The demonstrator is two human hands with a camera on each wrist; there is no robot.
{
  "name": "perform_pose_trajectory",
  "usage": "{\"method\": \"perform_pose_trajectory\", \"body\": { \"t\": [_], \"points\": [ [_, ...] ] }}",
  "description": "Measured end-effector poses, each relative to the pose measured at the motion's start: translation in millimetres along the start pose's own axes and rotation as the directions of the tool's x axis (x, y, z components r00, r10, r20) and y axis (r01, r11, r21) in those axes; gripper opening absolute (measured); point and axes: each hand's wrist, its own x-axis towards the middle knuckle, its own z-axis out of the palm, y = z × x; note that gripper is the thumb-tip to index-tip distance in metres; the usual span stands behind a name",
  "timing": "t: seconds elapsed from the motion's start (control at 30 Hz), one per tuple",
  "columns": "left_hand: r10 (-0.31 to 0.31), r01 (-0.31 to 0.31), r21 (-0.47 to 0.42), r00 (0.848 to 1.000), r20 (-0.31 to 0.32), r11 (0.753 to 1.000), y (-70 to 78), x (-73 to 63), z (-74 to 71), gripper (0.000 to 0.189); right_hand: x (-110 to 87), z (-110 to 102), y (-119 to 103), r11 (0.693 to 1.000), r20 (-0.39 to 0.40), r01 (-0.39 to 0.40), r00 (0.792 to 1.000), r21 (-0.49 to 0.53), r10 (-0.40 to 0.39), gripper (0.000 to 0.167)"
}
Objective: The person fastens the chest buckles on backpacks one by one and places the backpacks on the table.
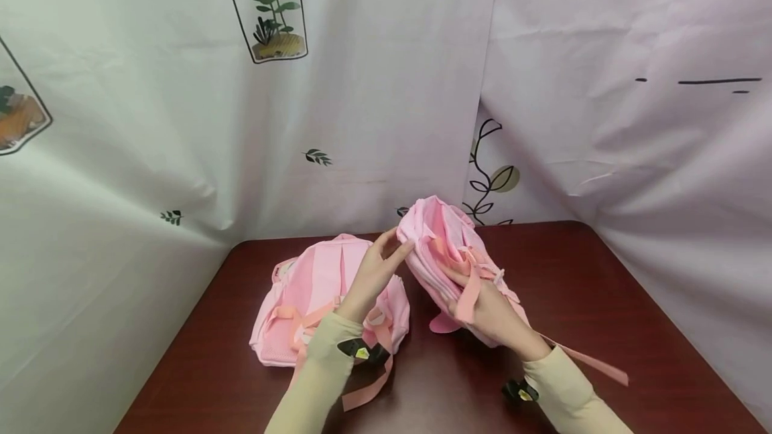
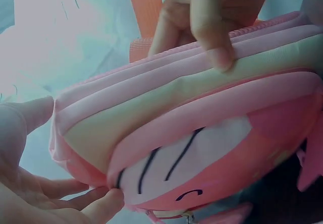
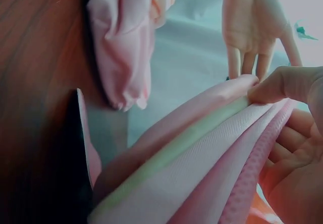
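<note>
A pink backpack (image 1: pixel 431 273) is held up, tilted, above the table's right half. My right hand (image 1: pixel 488 310) grips its edge, thumb on the layered side and fingers on the mesh back beside an orange strap (image 1: pixel 469 297). At the upper end, my left hand (image 1: pixel 375 270) holds the corner between thumb and fingers. The left wrist view shows the bag's front panel (image 2: pixel 186 153), with black stripes and a small curved line. Left of the raised bag, a second pink backpack (image 1: pixel 326 280) lies on the table, straps up, partly behind my left arm.
The dark red-brown table (image 1: pixel 567 286) stands against a pale curtain (image 1: pixel 386 86) printed with plants. An orange strap (image 1: pixel 591 359) of the raised bag trails to the right past my right wrist. Another strap (image 1: pixel 368 394) hangs toward the front from the lying bag.
</note>
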Motion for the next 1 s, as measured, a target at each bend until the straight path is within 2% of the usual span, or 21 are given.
{"method": "perform_pose_trajectory", "body": {
  "t": [0.07, 0.17, 0.33, 0.53, 0.63, 0.77, 0.87, 1.0],
  "points": [
    [-0.001, 0.001, 0.005, 1.000, 0.015, 1.000, -4.6, -0.7, -2.0, 0.072, -1.6, 0.3, 3.3, 1.000, 0.035, -0.014, 0.999, 0.021, 0.013, 0.065],
    [-0.003, 0.002, 0.029, 1.000, 0.028, 1.000, -11.8, -2.0, -4.2, 0.070, -3.3, 0.9, 9.0, 1.000, 0.078, -0.009, 0.997, -0.004, 0.009, 0.068],
    [-0.021, 0.014, 0.093, 0.997, 0.075, 0.996, -26.6, -7.5, -3.2, 0.065, -10.3, 0.9, 19.1, 0.999, 0.161, -0.023, 0.987, -0.022, 0.027, 0.058],
    [-0.087, 0.057, 0.192, 0.985, 0.150, 0.980, -44.0, -19.6, 4.2, 0.066, -25.3, -4.2, 32.1, 0.997, 0.233, -0.048, 0.970, -0.064, 0.062, 0.053],
    [-0.091, 0.045, 0.234, 0.977, 0.191, 0.971, -48.9, -24.9, 8.9, 0.065, -29.8, -8.3, 38.0, 0.997, 0.250, -0.053, 0.966, -0.058, 0.066, 0.051],
    [-0.063, -0.027, 0.370, 0.971, 0.230, 0.929, -52.7, -30.1, 13.4, 0.064, -35.6, -12.0, 45.2, 0.996, 0.266, -0.059, 0.961, -0.061, 0.073, 0.047],
    [-0.037, -0.096, 0.473, 0.964, 0.263, 0.876, -54.7, -33.1, 14.4, 0.056, -39.9, -12.8, 49.7, 0.996, 0.283, -0.059, 0.956, -0.060, 0.074, 0.043],
    [0.010, -0.187, 0.496, 0.941, 0.339, 0.848, -58.0, -34.8, 14.1, 0.036, -43.4, -12.8, 52.9, 0.997, 0.303, -0.044, 0.951, -0.056, 0.059, 0.029]
  ]
}}
